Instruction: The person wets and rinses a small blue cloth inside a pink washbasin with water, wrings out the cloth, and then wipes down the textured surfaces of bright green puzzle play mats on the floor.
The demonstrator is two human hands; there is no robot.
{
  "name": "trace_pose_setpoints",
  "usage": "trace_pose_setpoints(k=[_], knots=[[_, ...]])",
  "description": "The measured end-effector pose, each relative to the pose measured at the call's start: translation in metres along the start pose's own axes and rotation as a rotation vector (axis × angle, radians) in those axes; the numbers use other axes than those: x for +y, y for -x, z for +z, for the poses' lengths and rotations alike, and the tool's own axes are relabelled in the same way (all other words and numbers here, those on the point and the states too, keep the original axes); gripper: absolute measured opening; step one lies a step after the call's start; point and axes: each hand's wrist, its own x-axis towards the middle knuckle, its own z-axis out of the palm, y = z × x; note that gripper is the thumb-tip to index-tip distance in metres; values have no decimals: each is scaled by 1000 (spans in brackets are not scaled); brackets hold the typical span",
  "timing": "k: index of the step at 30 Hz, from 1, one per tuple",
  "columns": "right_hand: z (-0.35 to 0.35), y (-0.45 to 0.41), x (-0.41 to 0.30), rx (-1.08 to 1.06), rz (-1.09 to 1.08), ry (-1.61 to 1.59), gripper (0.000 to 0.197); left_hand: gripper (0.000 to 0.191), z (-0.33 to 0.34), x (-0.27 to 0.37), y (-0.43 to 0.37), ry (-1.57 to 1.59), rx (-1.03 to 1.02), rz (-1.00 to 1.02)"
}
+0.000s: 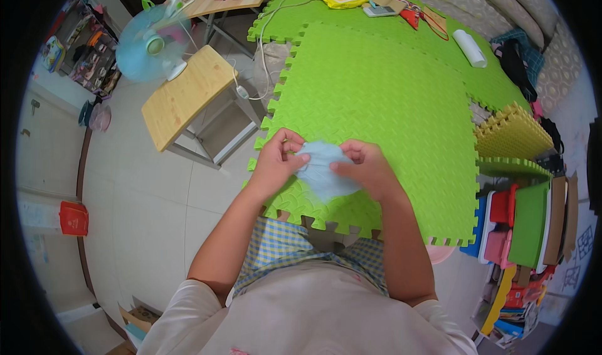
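A thin, light-blue piece of cloth (324, 171) hangs between my two hands, its lower part blurred. My left hand (277, 160) pinches its upper left edge between thumb and fingers. At its right side, my right hand (369, 167) grips the cloth, the thumb lying across its front. Both hands are above the near part of a green interlocking foam mat (381, 92). What the curled fingers do behind the cloth is hidden.
Left of the mat stands a wooden-topped stool (188, 101) bearing a running electric fan (155, 45). A white roll (469, 48), a yellow wipes packet (343, 0) and small items lie on the mat's far part. Yellow foam tiles (512, 131) and coloured bins (529, 223) stand right.
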Motion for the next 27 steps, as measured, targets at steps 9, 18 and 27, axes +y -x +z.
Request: trace_pose_setpoints(k=[9, 18, 27], knots=[[-8, -2, -1, -22, -156, -22, 48, 34, -5, 6, -1, 226, -41, 7], [-4, 2, 18, 195, -42, 331, 32, 41, 1, 8, 0, 117, -45, 207], [-6, 7, -1, 68, -292, -110, 14, 52, 22, 30, 14, -59, 107, 210]])
